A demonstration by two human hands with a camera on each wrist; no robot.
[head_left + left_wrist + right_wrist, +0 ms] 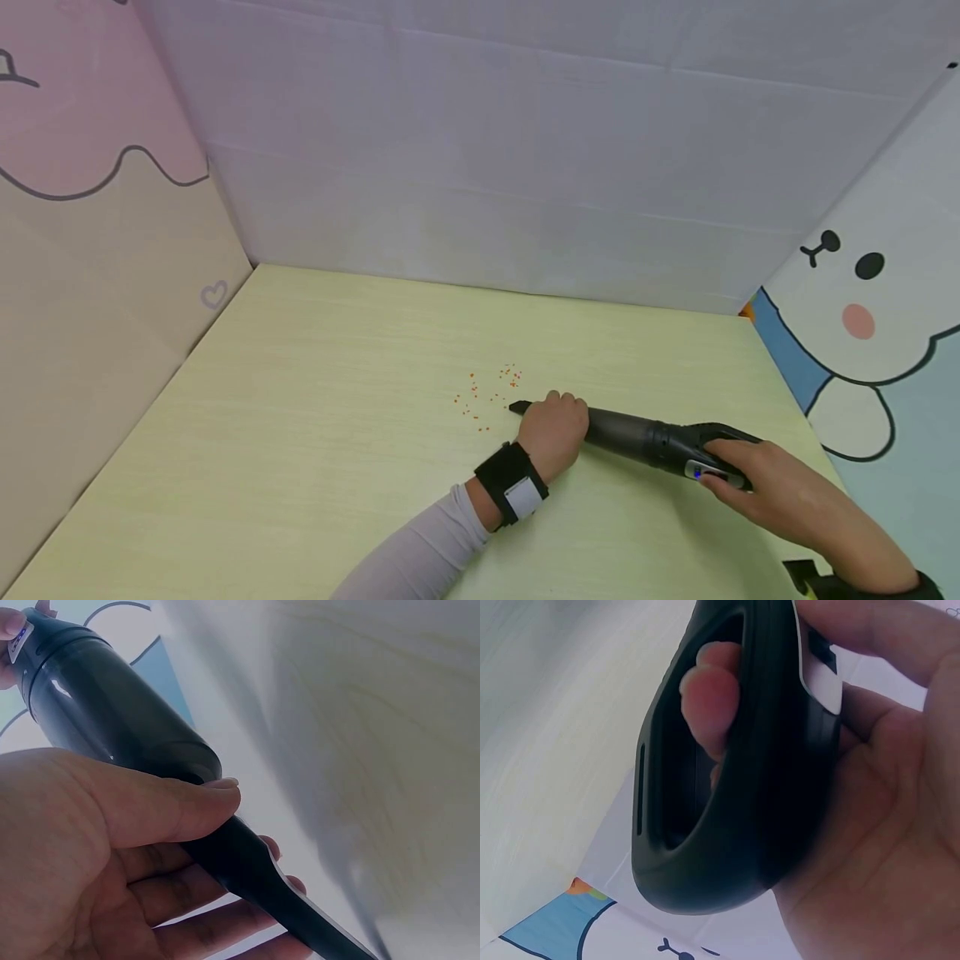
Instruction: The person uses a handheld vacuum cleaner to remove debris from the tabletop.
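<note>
Pale yellow tabletop (pixel 300 467) spans the frame's lower half. Right of centre, we hold a handheld vacuum (pixel 626 433) aslant, its nozzle (pixel 519 407) just beside orange specks (pixel 513 384), presumably for close aim. Our left hand (pixel 553 432) wraps round its front, thumb opposite fingers, likely steadying it; our right hand (pixel 783 492) grips the rear handle (pixel 772 772), fingers through its opening, probably bearing the weight.
</note>
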